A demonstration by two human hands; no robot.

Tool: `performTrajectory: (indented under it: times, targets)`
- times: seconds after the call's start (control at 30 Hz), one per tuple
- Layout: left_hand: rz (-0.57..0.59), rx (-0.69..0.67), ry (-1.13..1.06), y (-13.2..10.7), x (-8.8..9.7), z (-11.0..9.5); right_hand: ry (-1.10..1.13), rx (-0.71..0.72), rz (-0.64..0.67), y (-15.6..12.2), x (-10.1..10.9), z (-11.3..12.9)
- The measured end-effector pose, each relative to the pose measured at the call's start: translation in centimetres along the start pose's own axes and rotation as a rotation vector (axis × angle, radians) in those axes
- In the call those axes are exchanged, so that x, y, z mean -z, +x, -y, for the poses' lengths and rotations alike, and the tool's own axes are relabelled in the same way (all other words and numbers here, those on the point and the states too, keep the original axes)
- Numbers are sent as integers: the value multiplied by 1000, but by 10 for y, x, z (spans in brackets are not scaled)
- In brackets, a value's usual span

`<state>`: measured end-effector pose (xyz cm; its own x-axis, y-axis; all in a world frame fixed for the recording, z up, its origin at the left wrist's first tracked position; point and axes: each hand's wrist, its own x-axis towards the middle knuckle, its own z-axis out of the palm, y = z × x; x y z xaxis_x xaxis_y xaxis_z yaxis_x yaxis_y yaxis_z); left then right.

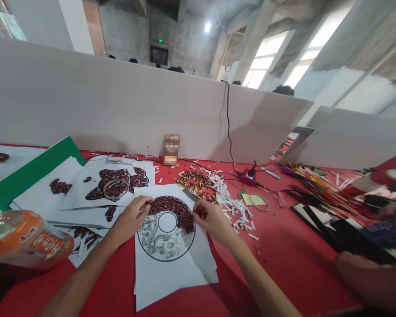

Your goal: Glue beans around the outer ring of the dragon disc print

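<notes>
A white sheet [174, 290] on the red table bears a printed ring with dragon line art. Dark red beans [165, 204] cover the ring's upper and right parts. My left hand [132, 220] rests on the sheet at the ring's upper left, fingers stretched out, thumb apart, fingertips by the beans. At the ring's right edge, my right hand [213, 220] is closed with fingertips pinched; what they hold is hidden. A flat metal strip [190, 194] shows just beyond the right knuckles; I cannot tell whether it is held.
Loose mixed kernels [198, 180] and white paper strips [236, 204] lie behind the sheet. Bean pictures [108, 185] and an orange-labelled jar [29, 242] are at left. A purple power socket [249, 175] and tape ring [259, 201] stand right. Another person's hand [369, 277] is at far right.
</notes>
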<state>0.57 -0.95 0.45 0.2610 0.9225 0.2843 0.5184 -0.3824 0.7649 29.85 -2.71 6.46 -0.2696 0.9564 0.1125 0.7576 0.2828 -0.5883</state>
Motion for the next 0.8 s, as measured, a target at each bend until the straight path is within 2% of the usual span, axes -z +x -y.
performTrajectory:
  times: [0.1,0.23,0.4,0.53,0.6,0.7,0.8]
  targets:
    - [0,10,-6,-1,1,-2,127,-3,-61,-31,-30,11]
    - [-16,-3,-4,-1,2,-3,4,-45,-178,-33,-49,26]
    - [-21,-8,7,-1,1,-3,-79,-47,-161,-31,-54,36]
    - [-23,-11,6,-1,1,-3,-81,-57,-137,-35,-58,34]
    - [-24,-12,12,-1,2,-4,-38,-39,-168,-38,-56,30]
    - [-23,-13,10,-1,1,-3,11,49,-251,-44,-51,24]
    - [-24,-7,0,-1,1,-4,-146,217,-194,-52,-47,21]
